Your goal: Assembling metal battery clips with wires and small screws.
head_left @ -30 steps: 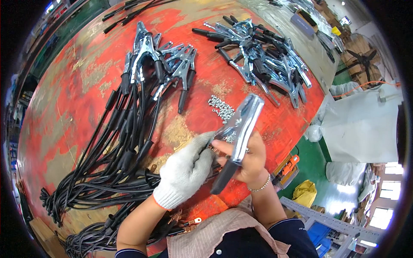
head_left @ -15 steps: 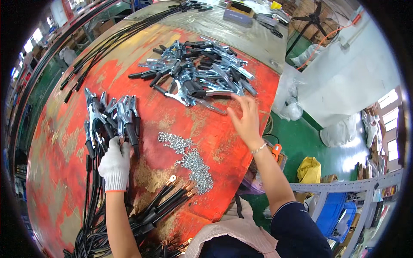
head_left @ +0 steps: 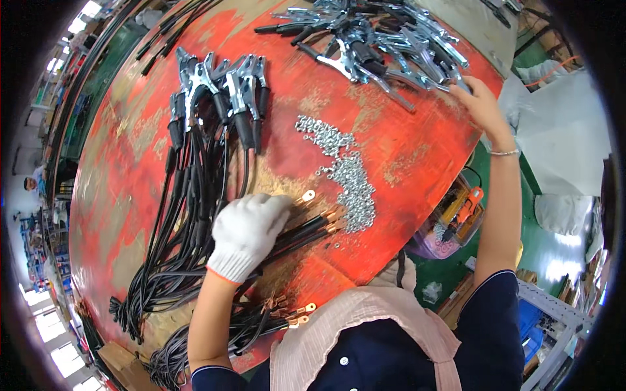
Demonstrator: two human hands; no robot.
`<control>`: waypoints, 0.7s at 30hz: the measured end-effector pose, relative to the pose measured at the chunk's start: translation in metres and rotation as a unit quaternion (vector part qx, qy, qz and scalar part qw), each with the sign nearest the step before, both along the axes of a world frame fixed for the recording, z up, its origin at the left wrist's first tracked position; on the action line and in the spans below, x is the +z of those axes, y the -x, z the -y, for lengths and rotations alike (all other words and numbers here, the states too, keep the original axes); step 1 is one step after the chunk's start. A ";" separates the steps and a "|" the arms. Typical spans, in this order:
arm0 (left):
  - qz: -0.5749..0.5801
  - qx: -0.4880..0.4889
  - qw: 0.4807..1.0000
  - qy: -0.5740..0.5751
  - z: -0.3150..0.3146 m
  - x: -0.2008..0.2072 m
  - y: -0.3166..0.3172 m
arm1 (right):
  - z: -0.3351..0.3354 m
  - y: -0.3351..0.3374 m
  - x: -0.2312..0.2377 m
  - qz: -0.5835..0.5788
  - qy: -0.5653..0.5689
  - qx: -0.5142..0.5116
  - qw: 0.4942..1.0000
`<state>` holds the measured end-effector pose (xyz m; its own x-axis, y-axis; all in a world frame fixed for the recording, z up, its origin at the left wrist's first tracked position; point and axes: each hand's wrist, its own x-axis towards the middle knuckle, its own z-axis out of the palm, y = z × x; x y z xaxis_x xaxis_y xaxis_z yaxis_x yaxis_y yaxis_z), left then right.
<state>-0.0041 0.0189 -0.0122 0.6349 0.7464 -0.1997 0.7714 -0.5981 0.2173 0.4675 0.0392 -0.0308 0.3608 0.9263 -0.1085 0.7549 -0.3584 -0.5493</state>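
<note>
Found the metal clamps [head_left: 398,52] piled loose at the far right of the red-stained worktop [head_left: 411,156], with the bare right hand [head_left: 484,107] at the near right edge of the pile, thumb and fingers half bent at the end of one clamp. Could not tell a firm pinch there from a mere touch. Saw the gloved left hand [head_left: 251,228] curled palm down over the black cables [head_left: 189,189], just beside a copper lug [head_left: 308,196]; could not make out any grip underneath.

Judged each clamp stiff, sprung and fairly weighty for its size, slippery on the bright metal, hard to break but likely to snag on its neighbours. Would have favoured a hold around the black handle sleeves [head_left: 267,29]; judged the cables bendable yet springy, best taken close behind the lugs.

Noted small silver nuts [head_left: 352,186] spread straight on the worktop, in no container. Spotted a pinkish see-through tub [head_left: 427,246] below the worktop's right edge, with an orange tool [head_left: 471,203] at its upper side and smaller contents too unclear to name. Glimpsed a blue bin [head_left: 530,326] lower at the right, unable to make out anything inside.
</note>
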 end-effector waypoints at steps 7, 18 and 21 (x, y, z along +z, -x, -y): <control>-0.062 0.025 0.998 0.004 0.008 -0.010 -0.009 | 0.070 0.047 0.015 -0.303 -0.205 -0.052 0.929; 0.252 0.224 0.807 0.485 -0.015 0.014 0.018 | 0.149 0.157 -0.014 -0.577 -0.226 -0.019 0.784; 0.336 0.303 0.795 0.405 -0.002 0.015 0.008 | 0.142 0.173 -0.036 -0.601 -0.256 -0.046 0.756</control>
<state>-0.0119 0.0207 0.0026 0.3748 0.7553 -0.5375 0.4114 0.3841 0.8266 0.2941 -0.1025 -0.0664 0.3522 0.9349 -0.0444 -0.4139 0.1130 -0.9033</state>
